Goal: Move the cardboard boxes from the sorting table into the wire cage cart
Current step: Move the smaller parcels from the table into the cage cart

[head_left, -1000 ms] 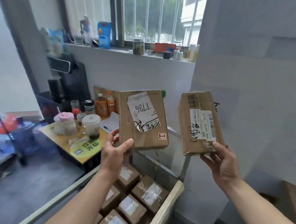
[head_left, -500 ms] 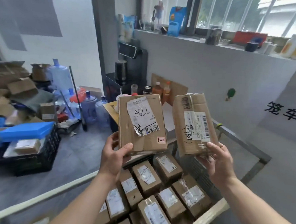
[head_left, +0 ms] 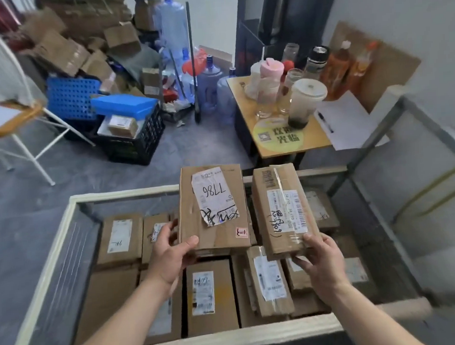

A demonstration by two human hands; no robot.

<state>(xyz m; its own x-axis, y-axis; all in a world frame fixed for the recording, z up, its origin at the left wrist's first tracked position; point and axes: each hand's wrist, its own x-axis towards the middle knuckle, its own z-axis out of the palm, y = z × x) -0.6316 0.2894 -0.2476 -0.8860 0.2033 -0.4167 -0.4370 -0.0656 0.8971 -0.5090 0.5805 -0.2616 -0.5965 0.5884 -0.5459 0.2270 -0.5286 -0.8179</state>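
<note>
Left hand: I grip the lower left corner of the box marked 7786; my thumb lies on its front face, and my other fingers go round its left edge.
Right hand: I grip the lower end of the taped box; my thumb presses on the front and my fingers curl under it.
Where both are: in the air above the open top of the wire cage cart, labels turned to me, just beside each other; I cannot tell if they touch.
Cart rim: the pale top rail runs across under my forearms and goes up the left side, where the wall is thin wire.
Boxes in the cart: many cardboard boxes lie flat and close together, most with a white label upward, below the two that I hold.
Small table: it stands just behind the far rail and carries a round yellow sticker, a lidded plastic cup, two orange bottles and a sheet of paper with a pen.
Black crate: on the floor left of the table, with a blue lid on top.
White chair: at the far left.
Far corner: a pile of empty cartons and a water jug.
</note>
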